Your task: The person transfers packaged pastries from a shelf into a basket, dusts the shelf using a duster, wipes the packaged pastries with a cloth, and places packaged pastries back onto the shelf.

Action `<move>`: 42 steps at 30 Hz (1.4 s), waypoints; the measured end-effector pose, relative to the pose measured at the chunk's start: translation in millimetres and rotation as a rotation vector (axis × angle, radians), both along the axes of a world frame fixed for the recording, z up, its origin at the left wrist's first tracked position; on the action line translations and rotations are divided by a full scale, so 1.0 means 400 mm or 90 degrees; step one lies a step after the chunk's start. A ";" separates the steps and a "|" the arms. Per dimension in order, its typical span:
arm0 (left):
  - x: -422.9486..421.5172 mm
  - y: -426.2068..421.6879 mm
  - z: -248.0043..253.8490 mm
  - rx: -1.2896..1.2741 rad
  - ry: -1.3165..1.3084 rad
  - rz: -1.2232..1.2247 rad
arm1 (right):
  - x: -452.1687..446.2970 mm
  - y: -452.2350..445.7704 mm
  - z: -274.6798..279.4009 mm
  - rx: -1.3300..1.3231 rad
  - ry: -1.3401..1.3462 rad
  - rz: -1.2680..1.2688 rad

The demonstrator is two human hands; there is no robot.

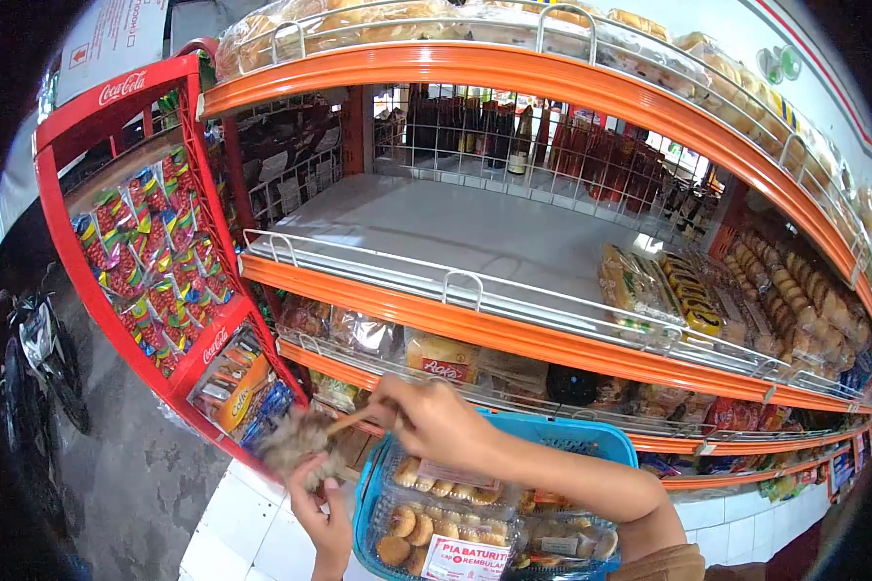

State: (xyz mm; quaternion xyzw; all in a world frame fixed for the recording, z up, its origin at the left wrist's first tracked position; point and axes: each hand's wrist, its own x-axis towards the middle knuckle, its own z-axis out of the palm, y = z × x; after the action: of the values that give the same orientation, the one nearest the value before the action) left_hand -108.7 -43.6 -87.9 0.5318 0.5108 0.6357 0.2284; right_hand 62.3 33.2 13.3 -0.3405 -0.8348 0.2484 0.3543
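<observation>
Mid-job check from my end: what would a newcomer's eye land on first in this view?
Probably the long orange-edged shelves sweeping across the middle, and the bright red Coca-Cola rack hung with packets at the left. Next, low in the centre, the fluffy duster, its handle in the right hand and the left hand at its head, beside a blue basket of clear pastry boxes.
</observation>
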 end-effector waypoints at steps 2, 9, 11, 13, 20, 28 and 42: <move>-0.003 0.003 0.002 0.061 0.063 0.038 | 0.013 0.015 -0.005 0.159 -0.025 -0.106; -0.007 -0.008 -0.007 0.045 0.046 0.043 | 0.013 -0.004 -0.004 0.011 0.011 -0.009; -0.002 -0.007 -0.002 0.054 0.042 0.077 | 0.022 0.005 -0.016 0.092 -0.017 -0.028; -0.005 0.001 -0.007 0.075 0.090 0.063 | 0.030 0.005 -0.014 0.174 -0.044 -0.047; -0.008 -0.005 0.006 0.046 0.110 0.030 | 0.020 -0.010 -0.003 0.101 -0.004 0.024; -0.006 0.002 -0.015 0.063 0.063 0.023 | 0.045 -0.006 0.009 0.192 -0.040 -0.031; 0.050 -0.022 -0.002 0.074 0.014 -0.099 | 0.112 -0.086 0.063 0.112 -0.036 -0.077</move>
State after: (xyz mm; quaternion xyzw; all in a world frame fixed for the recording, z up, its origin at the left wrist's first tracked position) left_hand -88.7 -52.3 -88.7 0.5890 0.4331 0.6386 0.2402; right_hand 107.2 -1.3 38.6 -0.3652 -0.8409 0.1426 0.3732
